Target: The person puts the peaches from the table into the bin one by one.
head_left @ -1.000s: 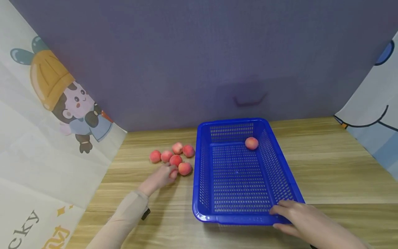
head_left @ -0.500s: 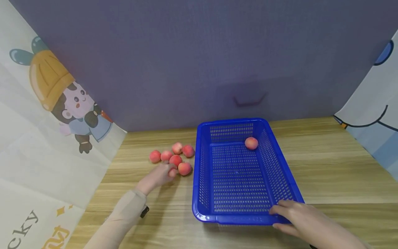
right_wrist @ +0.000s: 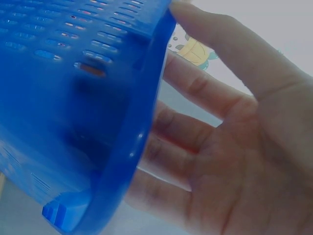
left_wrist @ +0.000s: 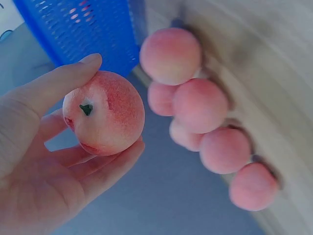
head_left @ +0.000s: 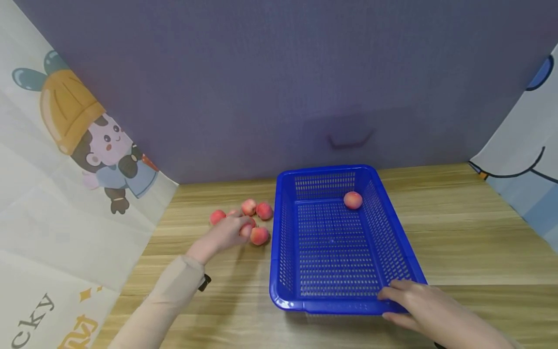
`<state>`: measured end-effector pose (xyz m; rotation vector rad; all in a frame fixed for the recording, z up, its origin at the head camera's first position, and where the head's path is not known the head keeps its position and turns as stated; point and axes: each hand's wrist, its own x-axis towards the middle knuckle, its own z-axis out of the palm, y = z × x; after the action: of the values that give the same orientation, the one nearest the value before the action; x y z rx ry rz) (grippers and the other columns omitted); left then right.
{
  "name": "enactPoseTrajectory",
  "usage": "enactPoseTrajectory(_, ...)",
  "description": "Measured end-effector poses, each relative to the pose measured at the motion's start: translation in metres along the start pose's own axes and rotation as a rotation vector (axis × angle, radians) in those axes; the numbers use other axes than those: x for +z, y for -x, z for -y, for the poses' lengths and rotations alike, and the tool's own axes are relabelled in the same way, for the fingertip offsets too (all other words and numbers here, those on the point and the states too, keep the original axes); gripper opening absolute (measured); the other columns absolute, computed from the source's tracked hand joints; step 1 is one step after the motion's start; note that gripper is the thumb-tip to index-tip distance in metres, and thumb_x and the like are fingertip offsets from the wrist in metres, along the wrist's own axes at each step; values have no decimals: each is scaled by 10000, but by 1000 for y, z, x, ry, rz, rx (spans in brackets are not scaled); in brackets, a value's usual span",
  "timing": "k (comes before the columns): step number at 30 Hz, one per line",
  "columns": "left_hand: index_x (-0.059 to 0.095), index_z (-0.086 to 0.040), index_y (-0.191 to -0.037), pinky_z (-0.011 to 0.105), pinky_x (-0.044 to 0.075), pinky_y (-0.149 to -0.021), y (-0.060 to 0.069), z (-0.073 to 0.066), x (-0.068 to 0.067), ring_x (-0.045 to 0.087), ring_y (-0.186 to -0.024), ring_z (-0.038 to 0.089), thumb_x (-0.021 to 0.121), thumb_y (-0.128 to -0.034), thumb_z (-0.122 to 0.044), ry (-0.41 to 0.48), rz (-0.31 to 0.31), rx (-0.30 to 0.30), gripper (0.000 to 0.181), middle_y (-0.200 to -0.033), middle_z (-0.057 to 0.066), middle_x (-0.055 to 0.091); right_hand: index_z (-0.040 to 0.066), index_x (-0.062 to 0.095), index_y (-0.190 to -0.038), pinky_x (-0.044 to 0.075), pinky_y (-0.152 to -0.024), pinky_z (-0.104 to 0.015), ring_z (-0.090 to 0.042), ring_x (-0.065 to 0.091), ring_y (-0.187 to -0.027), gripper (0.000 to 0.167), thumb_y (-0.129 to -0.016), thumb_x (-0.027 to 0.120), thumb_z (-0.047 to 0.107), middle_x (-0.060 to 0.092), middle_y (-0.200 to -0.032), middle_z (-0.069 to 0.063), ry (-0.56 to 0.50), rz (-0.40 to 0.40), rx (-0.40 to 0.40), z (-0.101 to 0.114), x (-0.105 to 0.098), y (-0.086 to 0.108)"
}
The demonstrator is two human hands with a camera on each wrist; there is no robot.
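The held peach [left_wrist: 110,122] sits in the left hand [head_left: 224,233], thumb and fingers pinching its sides, beside the loose peaches [head_left: 264,211] and left of the blue basket [head_left: 340,307]. It looks light and fairly firm; the matt skin should not slip but may bruise, so a gentle hold round its widest part, clear of the green stem [left_wrist: 86,108], seems best. The right hand [head_left: 416,301] grips the basket's near right corner on the desk [head_left: 462,228]

Basket [head_left: 331,308] on the table [head_left: 471,228], before the rear panel [head_left: 244,87]. One peach [head_left: 353,200] inside, far right. Six peaches [head_left: 264,211] grouped on the table, left of the basket. A further peach [left_wrist: 112,115] in the left grip [head_left: 223,233], at the group's near side. Right grip [head_left: 416,304] at the basket's near right corner.
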<state>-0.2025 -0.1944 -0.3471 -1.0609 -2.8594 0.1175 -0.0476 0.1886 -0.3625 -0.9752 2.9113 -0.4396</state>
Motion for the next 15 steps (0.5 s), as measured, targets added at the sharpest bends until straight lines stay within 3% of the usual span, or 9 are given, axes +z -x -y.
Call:
enactPoseTrajectory(1, 484, -81, -641, 203, 375, -592, -1, 0, -2, 435, -679, 154, 542, -756, -5, 216, -87, 4, 150, -683, 28, 487, 193, 632, -922, 502, -598, -400, -260, 609, -795, 262, -804, 576, 420, 620, -884, -12, -9, 8, 4, 0, 0, 0)
enactPoseTrajectory(2, 522, -77, -689, 197, 395, -581, -1, 0, -4, 455, -665, 132, 590, -733, 3, 357, -153, 10, 114, -707, 29, 514, 190, 633, -923, 501, -602, -407, -268, 609, -800, 267, -804, 575, 422, 622, -886, -17, -11, 12, 6, 0, 0, 0)
enactPoseTrajectory(5, 578, -50, -780, 248, 443, -563, -3, 1, -10, 490, -622, 155, 639, -687, -1, 340, -198, 62, 122, -747, 88, 543, 192, 633, -921, 502, -598, -399, -260, 610, -792, 262, -803, 577, 420, 621, -880, -12, -6, 3, 0, 0, -1, 0)
enactPoseTrajectory(11, 608, -44, -977, 329, 479, -642, -7, -1, -28, 558, -743, 243, 691, -705, -88, 359, -47, -56, 287, -979, 210, 557, 200, 631, -914, 502, -585, -368, -208, 606, -765, 249, -797, 587, 416, 611, -865, 19, 28, -29, -17, 1, 0, 0)
enactPoseTrajectory(15, 602, -38, -958, 313, 466, -642, -13, -2, -35, 538, -762, 233, 663, -701, -59, 359, -28, -50, 266, -940, 171, 542, 201, 632, -912, 502, -586, -362, -193, 603, -757, 247, -793, 592, 415, 606, -859, 31, 44, -41, -25, 1, 0, 0)
